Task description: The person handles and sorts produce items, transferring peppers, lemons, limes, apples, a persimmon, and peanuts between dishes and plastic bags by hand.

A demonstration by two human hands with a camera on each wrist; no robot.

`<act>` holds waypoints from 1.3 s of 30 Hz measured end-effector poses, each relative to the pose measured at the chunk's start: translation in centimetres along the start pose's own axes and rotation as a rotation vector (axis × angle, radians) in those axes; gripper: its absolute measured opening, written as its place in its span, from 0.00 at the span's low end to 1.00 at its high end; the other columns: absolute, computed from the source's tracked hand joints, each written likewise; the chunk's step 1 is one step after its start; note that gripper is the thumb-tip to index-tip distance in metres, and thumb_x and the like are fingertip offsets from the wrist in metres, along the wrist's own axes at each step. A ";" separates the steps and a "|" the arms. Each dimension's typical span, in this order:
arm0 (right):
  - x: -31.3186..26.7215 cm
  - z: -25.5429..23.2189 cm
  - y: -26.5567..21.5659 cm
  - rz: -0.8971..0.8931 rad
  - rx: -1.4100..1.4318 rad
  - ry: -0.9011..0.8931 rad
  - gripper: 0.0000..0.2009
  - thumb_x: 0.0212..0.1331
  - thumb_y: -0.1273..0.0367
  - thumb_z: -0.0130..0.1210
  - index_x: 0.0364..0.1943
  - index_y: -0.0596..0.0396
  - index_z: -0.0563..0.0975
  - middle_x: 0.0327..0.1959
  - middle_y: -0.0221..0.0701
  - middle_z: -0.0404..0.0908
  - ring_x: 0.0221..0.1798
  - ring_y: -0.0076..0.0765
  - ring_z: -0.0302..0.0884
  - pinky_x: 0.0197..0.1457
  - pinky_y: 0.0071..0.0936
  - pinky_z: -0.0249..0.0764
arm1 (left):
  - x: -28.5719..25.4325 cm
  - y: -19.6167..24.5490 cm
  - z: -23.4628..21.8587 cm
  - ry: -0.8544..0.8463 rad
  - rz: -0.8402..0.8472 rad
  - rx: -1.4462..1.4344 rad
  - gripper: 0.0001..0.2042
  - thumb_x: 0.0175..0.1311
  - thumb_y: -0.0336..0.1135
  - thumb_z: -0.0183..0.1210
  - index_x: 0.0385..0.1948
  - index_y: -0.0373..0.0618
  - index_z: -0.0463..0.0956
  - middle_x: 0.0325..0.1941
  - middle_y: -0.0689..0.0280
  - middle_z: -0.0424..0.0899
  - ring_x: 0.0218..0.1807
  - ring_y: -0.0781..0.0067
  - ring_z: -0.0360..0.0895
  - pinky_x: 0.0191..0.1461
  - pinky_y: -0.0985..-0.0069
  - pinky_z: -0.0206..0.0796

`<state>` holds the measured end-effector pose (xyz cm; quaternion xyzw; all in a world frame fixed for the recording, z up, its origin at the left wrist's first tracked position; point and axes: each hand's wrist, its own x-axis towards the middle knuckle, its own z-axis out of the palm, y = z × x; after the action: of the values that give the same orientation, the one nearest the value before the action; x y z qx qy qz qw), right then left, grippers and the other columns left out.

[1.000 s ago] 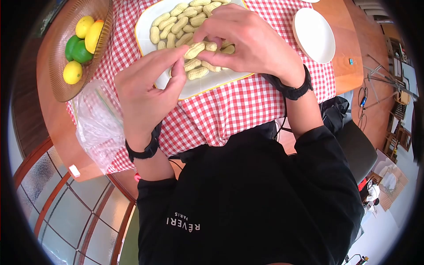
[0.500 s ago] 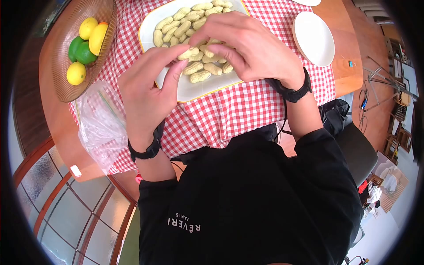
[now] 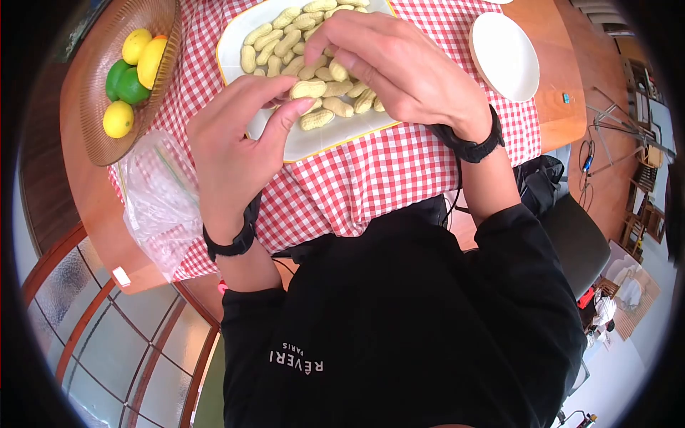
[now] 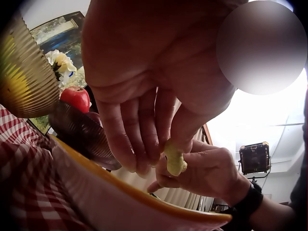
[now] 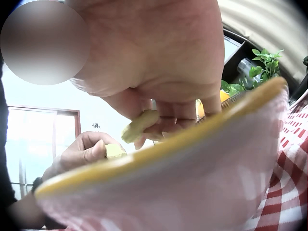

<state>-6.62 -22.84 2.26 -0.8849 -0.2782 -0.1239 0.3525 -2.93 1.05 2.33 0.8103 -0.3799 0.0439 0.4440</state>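
Observation:
Above a white, yellow-rimmed dish (image 3: pixel 303 151) of unshelled peanuts, my left hand (image 3: pixel 239 139) pinches one peanut (image 3: pixel 307 89) between thumb and fingertips. The left wrist view shows that peanut (image 4: pixel 174 162) jutting out below the thumb. My right hand (image 3: pixel 407 68) arches over the dish's right part with another peanut (image 3: pixel 338 69) held at its thumb and fingers. In the right wrist view this peanut (image 5: pixel 139 126) slants beneath the palm. A small gap separates the two held peanuts. Several more peanuts (image 3: pixel 287 43) lie in the dish, partly hidden by the right hand.
A ribbed amber bowl (image 3: pixel 93 85) with lemons and limes stands left of the dish. Near it, a clear plastic bag (image 3: pixel 160 189) lies on the red-checked tablecloth (image 3: pixel 371 178). A white oval plate (image 3: pixel 505 57) is at the right, beside a small blue item (image 3: pixel 566 98).
The hands have moved slightly apart, the right one away from the left. Their two peanuts, side by side at the fingertips a second ago, are now separate. The left hand still pinches its peanut.

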 end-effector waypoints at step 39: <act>0.5 0.2 -0.5 -0.022 0.072 0.059 0.14 0.62 0.66 0.69 0.49 0.55 0.85 0.41 0.39 0.89 0.41 0.48 0.88 0.48 0.38 0.84 | -0.3 -0.5 0.1 -0.041 -0.029 -0.014 0.12 0.63 0.27 0.70 0.46 0.36 0.84 0.43 0.52 0.89 0.41 0.52 0.88 0.45 0.65 0.78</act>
<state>-6.50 -22.21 2.63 -0.8645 -0.2818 -0.1437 0.3907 -2.85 1.35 1.84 0.8133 -0.3775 0.0179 0.4425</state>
